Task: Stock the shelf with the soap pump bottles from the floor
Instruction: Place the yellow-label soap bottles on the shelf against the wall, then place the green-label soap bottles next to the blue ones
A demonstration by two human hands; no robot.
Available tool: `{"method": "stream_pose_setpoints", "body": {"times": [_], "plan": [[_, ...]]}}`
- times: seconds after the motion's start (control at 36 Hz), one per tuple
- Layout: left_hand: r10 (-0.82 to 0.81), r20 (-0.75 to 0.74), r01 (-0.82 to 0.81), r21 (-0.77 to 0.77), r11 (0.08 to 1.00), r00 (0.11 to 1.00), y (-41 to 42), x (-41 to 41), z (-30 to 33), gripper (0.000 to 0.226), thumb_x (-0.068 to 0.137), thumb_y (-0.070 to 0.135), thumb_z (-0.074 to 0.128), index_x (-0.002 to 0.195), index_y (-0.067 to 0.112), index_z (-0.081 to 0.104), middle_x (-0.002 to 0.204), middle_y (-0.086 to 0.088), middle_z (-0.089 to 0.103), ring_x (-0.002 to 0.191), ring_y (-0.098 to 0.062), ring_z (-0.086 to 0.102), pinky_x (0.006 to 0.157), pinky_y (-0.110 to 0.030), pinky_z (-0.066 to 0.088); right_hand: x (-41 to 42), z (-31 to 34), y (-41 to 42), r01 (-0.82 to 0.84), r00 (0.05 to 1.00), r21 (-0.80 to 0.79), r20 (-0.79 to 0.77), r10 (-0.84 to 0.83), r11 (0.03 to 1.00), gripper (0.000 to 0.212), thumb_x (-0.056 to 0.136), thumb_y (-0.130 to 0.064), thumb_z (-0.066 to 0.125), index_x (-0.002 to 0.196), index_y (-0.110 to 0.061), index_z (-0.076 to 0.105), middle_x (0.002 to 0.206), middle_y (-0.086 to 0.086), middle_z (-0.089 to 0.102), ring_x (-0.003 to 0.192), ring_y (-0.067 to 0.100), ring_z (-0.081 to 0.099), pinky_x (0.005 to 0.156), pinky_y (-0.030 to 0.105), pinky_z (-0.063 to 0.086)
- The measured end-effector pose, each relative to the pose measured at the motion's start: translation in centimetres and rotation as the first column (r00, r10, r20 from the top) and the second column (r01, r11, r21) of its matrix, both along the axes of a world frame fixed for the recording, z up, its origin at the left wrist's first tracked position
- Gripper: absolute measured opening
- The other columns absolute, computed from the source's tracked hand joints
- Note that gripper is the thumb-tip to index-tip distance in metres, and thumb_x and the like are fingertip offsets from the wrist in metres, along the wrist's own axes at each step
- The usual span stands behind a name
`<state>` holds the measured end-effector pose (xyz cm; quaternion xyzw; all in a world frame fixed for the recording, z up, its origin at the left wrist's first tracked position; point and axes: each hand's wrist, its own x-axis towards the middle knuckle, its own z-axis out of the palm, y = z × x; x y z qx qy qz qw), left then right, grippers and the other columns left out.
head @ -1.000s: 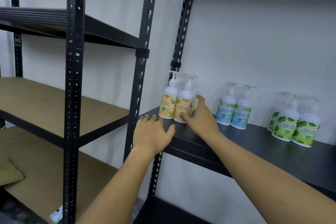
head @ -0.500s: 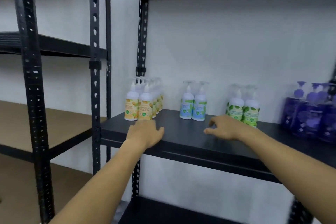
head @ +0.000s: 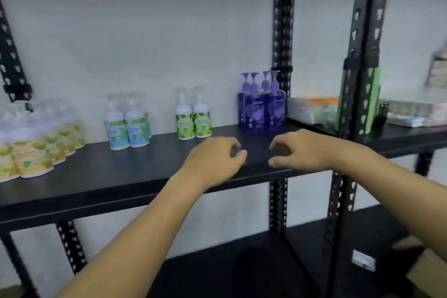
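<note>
Currently both hands are empty; left hand (head: 214, 161) hovers over the front edge of the black shelf (head: 101, 176), fingers loosely curled around nothing; right hand (head: 298, 150) sits just beside it, same loose curl, holding nothing; whether either touches the board is hard to tell through the blur. Soap pump bottles stand on the shelf grouped by kind, likely so each variant keeps its own lane: yellow-label bottles (head: 31, 157) at far left in a deep cluster running toward the wall; blue-label pair (head: 127, 128) next; green-label pair (head: 193, 122) near the middle; purple bottles (head: 261, 109) hard against the rear upright (head: 281, 31). Groups are well apart with bare board between, so there's room to fill. No floor stock in view; can't tell what's left. Neighbouring bay on the right holds blurred packets (head: 312, 109). Judgement: between placements, hands parked near the purple group; next bottle presumably comes from below.
</note>
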<state>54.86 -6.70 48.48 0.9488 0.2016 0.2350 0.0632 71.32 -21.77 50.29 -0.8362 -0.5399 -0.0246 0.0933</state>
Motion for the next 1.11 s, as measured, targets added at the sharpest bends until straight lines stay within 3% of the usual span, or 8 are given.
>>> {"method": "stream_pose_setpoints", "body": {"times": [0.19,0.31,0.39,0.5,0.61,0.75,0.92,1.11], "plan": [[-0.291,-0.052,0.295,0.096,0.951,0.955,-9.2,8.6,-3.3,0.034,0.099,0.043,0.045,0.121,0.026,0.064,0.112,0.007,0.066,0.111,-0.018,0.055,0.082,-0.034,0.046,4.5,-4.5,-12.1,0.215,0.976,-0.065,-0.034,-0.217,0.975,0.052,0.092,-0.060,0.056,0.130,-0.025,0.057,0.119,-0.007,0.063,0.106,0.015,0.059,0.094,0.036,0.048],[-0.387,-0.140,0.393,0.016,0.920,0.912,-13.1,12.6,-7.1,0.034,0.099,0.042,0.044,0.120,0.027,0.065,0.105,0.006,0.067,0.113,-0.018,0.054,0.083,-0.035,0.047,6.4,-8.3,-18.3,0.347,0.927,-0.103,-0.112,-0.358,0.932,0.056,0.091,-0.063,0.055,0.134,-0.027,0.054,0.127,-0.001,0.063,0.112,0.018,0.060,0.098,0.038,0.048],[-0.453,-0.198,0.453,-0.047,0.890,0.869,-15.4,15.1,-10.6,0.031,0.098,0.044,0.046,0.112,0.027,0.067,0.107,0.006,0.068,0.102,-0.017,0.060,0.083,-0.037,0.052,7.4,-11.6,-22.2,0.426,0.879,-0.125,-0.178,-0.443,0.896,0.059,0.093,-0.061,0.054,0.138,-0.022,0.053,0.133,-0.003,0.062,0.115,0.017,0.061,0.097,0.035,0.047],[-0.520,-0.318,0.494,-0.164,0.854,0.793,-18.0,17.8,-15.7,0.034,0.099,0.046,0.044,0.123,0.029,0.063,0.116,0.007,0.066,0.102,-0.017,0.061,0.086,-0.039,0.053,8.3,-17.3,-26.7,0.548,0.762,-0.167,-0.304,-0.571,0.820,0.052,0.095,-0.052,0.057,0.137,-0.023,0.053,0.127,0.000,0.063,0.108,0.018,0.061,0.088,0.028,0.046],[-0.566,-0.411,0.478,-0.304,0.824,0.715,-20.1,20.0,-21.2,0.033,0.098,0.046,0.048,0.123,0.029,0.062,0.118,0.007,0.065,0.103,-0.018,0.062,0.085,-0.035,0.052,9.0,-23.9,-30.1,0.621,0.662,-0.241,-0.347,-0.664,0.746,0.046,0.095,-0.050,0.058,0.132,-0.023,0.055,0.123,-0.001,0.062,0.107,0.018,0.060,0.095,0.033,0.049],[-0.590,-0.503,0.390,-0.451,0.803,0.632,-22.5,21.7,-27.4,0.030,0.097,0.042,0.051,0.119,0.026,0.063,0.113,0.005,0.067,0.098,-0.018,0.062,0.082,-0.033,0.052,9.1,-31.3,-32.6,0.620,0.573,-0.354,-0.406,-0.713,0.700,0.034,0.093,-0.033,0.060,0.122,-0.015,0.059,0.118,0.005,0.066,0.097,0.018,0.060,0.083,0.028,0.048],[-0.635,-0.536,0.304,-0.580,0.756,0.557,-26.3,22.3,-34.6,0.028,0.092,0.042,0.055,0.112,0.025,0.067,0.115,-0.001,0.067,0.105,-0.025,0.063,0.091,-0.036,0.052,9.1,-38.8,-35.7,0.614,0.417,-0.553,-0.379,-0.826,0.563,0.047,0.094,-0.037,0.057,0.137,-0.017,0.053,0.135,0.008,0.059,0.117,0.027,0.059,0.095,0.034,0.048],[-0.709,-0.566,0.214,-0.697,0.684,0.420,-29.5,21.2,-41.4,0.026,0.090,0.034,0.052,0.090,0.012,0.065,0.088,-0.005,0.066,0.079,-0.025,0.061,0.079,-0.041,0.052,8.1,-43.9,-38.3,0.538,0.321,-0.702,-0.341,-0.883,0.467,0.038,0.100,-0.029,0.050,0.131,-0.009,0.059,0.130,0.010,0.060,0.114,0.027,0.058,0.093,0.030,0.043]]}}
